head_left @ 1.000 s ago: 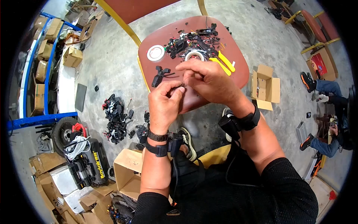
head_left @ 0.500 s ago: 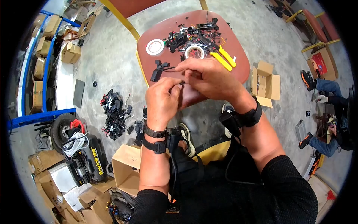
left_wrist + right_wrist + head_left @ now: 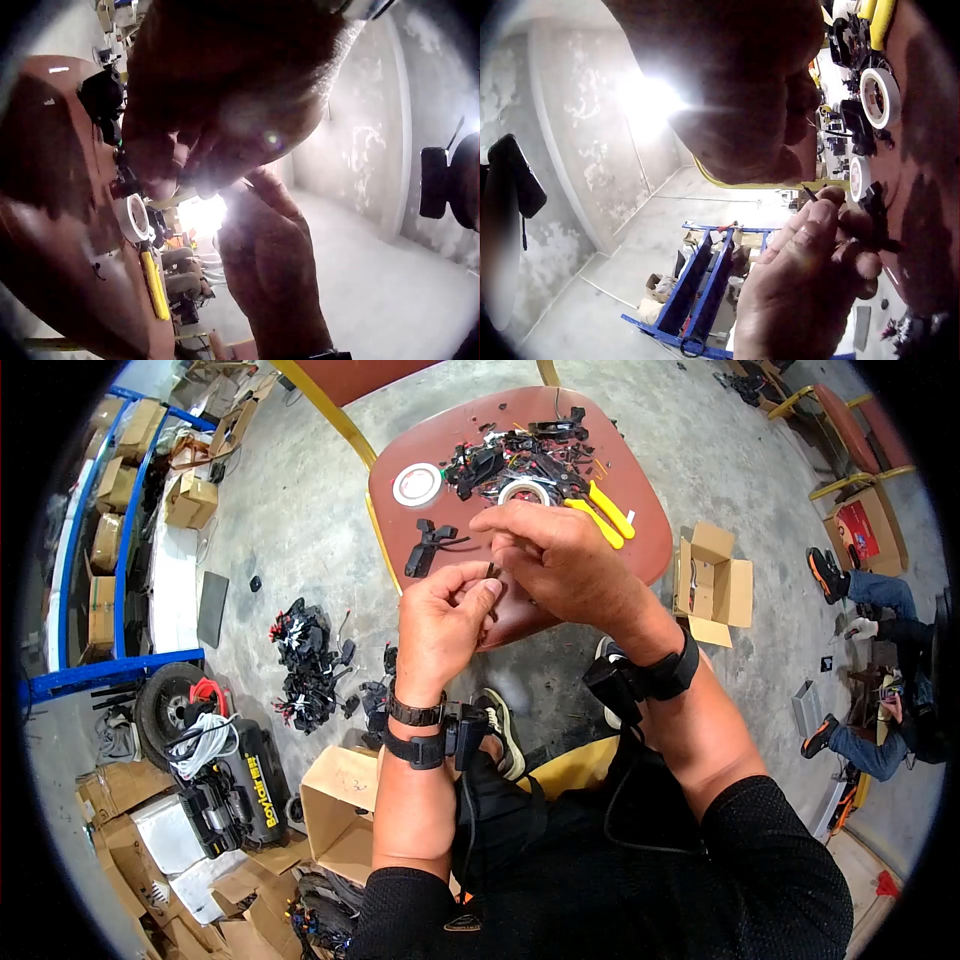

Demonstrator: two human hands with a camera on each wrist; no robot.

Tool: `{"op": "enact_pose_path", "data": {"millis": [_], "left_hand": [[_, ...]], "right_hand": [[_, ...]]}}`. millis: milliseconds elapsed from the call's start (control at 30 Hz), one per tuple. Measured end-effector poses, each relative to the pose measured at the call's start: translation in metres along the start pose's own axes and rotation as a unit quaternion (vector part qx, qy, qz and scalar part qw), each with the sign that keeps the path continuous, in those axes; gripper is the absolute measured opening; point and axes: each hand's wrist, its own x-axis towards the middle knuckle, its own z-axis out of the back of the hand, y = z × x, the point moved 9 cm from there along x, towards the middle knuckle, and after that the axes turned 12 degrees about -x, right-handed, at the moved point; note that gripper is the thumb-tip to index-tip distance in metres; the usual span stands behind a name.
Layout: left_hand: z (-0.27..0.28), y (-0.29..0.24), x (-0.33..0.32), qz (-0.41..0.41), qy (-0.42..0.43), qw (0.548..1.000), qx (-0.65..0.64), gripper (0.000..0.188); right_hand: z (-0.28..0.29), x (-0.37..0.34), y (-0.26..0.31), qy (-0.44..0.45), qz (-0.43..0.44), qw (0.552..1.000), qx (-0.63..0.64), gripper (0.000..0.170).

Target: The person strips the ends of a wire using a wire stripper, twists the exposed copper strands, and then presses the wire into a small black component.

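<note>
My left hand [image 3: 440, 622] pinches a short, thin black cable-like piece [image 3: 808, 193] between thumb and fingertips; its end sticks out in the right wrist view. My right hand [image 3: 572, 565] hovers close beside it with bent fingers, and whether these hold anything I cannot tell. Both hands are over the near edge of a reddish-brown chair seat [image 3: 640, 510]. A black clip-like part with a cable [image 3: 432, 547] lies on the seat just beyond the left hand. Farther back are a heap of black parts and wires [image 3: 490, 465] and yellow-handled pliers [image 3: 605, 520].
Two rolls of tape lie on the seat: one white roll [image 3: 416, 485] at left, another tape roll [image 3: 524, 487] by the heap. More black parts [image 3: 305, 665] are piled on the floor at left. An open cardboard box [image 3: 712, 585] stands right. Another person's legs [image 3: 880, 595] show far right.
The left hand's thumb and fingers have shifted, showing more of the small dark piece. The right hand has moved slightly and stays beside the left. The head view has tilted a little.
</note>
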Motion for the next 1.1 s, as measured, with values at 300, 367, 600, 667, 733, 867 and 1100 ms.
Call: {"op": "enact_pose_path", "data": {"millis": [300, 367, 600, 667, 733, 867, 1100], "left_hand": [[-0.001, -0.008, 0.0, -0.1, 0.0, 0.994, 0.039, 0.011], [-0.001, -0.008, 0.0, -0.1, 0.002, 0.994, 0.043, 0.009], [-0.002, -0.007, 0.001, -0.087, 0.015, 0.995, 0.036, 0.008], [-0.001, -0.009, 0.001, -0.095, 0.008, 0.995, 0.027, 0.01], [0.001, -0.01, 0.002, -0.092, 0.001, 0.996, 0.019, 0.01], [0.008, -0.01, 0.003, -0.06, -0.016, 0.997, -0.046, 0.01], [0.014, -0.002, 0.008, -0.031, -0.018, 0.991, -0.131, 0.012]], "right_hand": [[-0.002, -0.003, -0.012, 0.033, -0.069, 0.994, 0.083, 0.023], [-0.002, -0.003, -0.012, 0.039, -0.083, 0.991, 0.097, 0.021], [-0.008, -0.004, -0.012, 0.077, -0.114, 0.981, 0.136, 0.02], [-0.007, -0.005, -0.02, 0.065, -0.153, 0.973, 0.159, 0.02], [-0.006, -0.005, -0.031, 0.045, -0.193, 0.961, 0.195, 0.021], [-0.004, -0.008, -0.047, 0.021, -0.242, 0.953, 0.182, 0.023], [-0.002, 0.0, -0.009, 0.003, -0.045, 0.995, 0.094, 0.04]]}}
